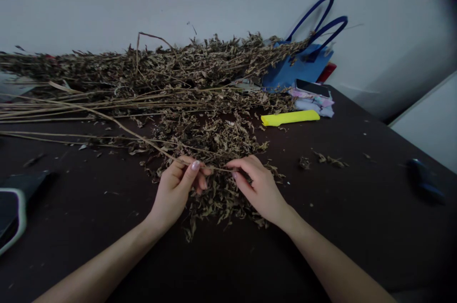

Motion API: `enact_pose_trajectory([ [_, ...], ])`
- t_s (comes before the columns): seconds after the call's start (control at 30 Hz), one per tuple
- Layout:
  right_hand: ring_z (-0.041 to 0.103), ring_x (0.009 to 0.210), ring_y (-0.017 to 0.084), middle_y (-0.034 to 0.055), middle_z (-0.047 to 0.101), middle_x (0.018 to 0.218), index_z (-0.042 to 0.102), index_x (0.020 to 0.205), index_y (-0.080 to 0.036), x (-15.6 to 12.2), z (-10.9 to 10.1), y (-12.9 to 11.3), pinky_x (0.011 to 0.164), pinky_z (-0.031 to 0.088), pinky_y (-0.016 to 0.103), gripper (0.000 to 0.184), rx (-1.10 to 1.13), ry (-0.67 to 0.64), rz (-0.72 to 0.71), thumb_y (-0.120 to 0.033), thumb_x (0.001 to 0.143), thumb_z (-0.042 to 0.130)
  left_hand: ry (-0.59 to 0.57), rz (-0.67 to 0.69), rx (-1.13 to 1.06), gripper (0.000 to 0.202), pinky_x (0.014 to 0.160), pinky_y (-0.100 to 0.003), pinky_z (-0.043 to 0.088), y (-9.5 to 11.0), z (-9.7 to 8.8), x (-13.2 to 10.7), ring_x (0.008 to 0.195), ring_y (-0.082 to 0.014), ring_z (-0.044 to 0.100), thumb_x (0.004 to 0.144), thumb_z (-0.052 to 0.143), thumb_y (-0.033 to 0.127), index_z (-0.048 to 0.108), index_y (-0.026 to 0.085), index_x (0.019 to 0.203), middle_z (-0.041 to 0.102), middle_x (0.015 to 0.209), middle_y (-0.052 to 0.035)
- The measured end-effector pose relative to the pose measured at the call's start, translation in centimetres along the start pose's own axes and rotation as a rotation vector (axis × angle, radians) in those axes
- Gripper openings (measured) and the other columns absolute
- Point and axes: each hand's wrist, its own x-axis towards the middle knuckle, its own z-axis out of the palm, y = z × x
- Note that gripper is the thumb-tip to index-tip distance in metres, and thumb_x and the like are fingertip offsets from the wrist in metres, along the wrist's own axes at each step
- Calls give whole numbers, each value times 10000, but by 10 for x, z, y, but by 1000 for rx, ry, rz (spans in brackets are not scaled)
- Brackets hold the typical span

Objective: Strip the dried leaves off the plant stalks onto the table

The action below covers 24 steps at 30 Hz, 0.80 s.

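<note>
A long, thin dried plant stem (123, 127) runs from the far left into my hands. My left hand (181, 180) is closed on it, thumb pressed against the fingers. My right hand (256, 183) pinches the same stem near its thin end between thumb and forefinger. Beneath and around both hands lies a loose pile of dry, curled leaves (223, 198). Behind them, several bare stems (89, 108) stretch to the left across the dark table (357, 222).
A thick heap of dried leafy stalks (160, 65) lies along the wall. At the right stand a blue bag (296, 70) and a phone (312, 87) on a tissue pack (314, 104), with a yellow strip-like object (291, 117) before them. A white-edged device (21, 219) sits at the left.
</note>
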Motion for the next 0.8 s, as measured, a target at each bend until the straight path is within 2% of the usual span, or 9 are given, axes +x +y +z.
enact_pose_trajectory([
  [0.13,493,877,168,29,567,869,567,947,-214,0,0,0,773,415,316,166,-7,8,1,-147,877,432,-4,5,-1,134,464,-180,419,-2,0,0,515,-65,517,889,482,253,555,172,810,618,709,-4],
  [0.27,485,865,156,24,564,848,564,926,-197,0,1,-1,765,411,296,134,2,1,-20,-158,880,444,11,13,46,166,475,-181,417,-1,-1,1,497,-65,508,895,471,261,561,164,794,587,618,8],
  [0.6,473,848,160,30,572,847,568,972,-201,-1,1,-1,750,411,299,172,-28,-26,-47,-169,904,414,14,14,55,162,485,-192,419,0,-4,3,497,-71,507,891,473,263,564,154,815,580,616,5],
  [0.8,471,805,165,35,577,804,567,895,-186,-1,2,-1,716,401,305,173,-90,17,-38,-170,904,395,10,26,69,167,473,-191,425,0,-1,1,491,-72,515,893,469,268,560,158,807,591,622,5],
])
